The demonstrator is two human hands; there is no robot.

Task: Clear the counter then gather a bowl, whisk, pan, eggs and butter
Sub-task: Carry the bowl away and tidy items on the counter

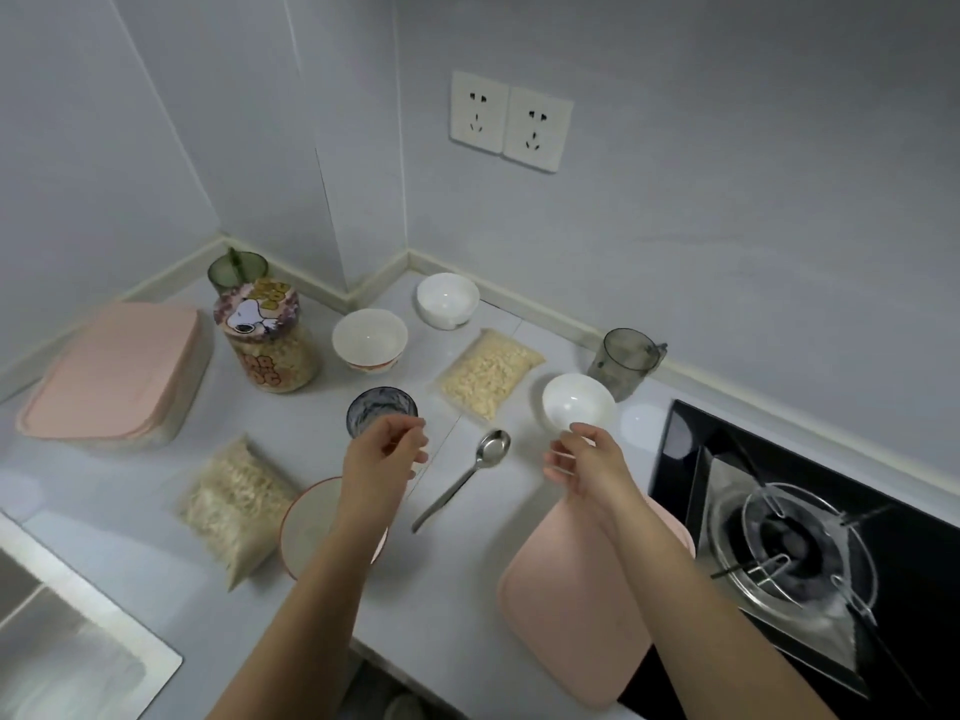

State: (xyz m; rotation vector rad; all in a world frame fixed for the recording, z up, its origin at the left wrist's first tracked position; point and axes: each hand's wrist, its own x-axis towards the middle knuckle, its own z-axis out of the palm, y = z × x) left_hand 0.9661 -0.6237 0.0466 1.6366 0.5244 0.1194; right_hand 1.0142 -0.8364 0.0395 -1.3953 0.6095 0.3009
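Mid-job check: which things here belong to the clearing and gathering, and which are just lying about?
Job things: white bowl, glass, spoon, jar, far bag, near bag, pink board, all counter clutter to clear; a bowl is also needed.
Just there: gas burner, wall sockets, sink. No whisk, pan, eggs or butter in view.

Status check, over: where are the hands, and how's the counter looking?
Left hand open by dark glass. Right hand open at white bowl. Counter uncleared: spoon, jar, food bag out.
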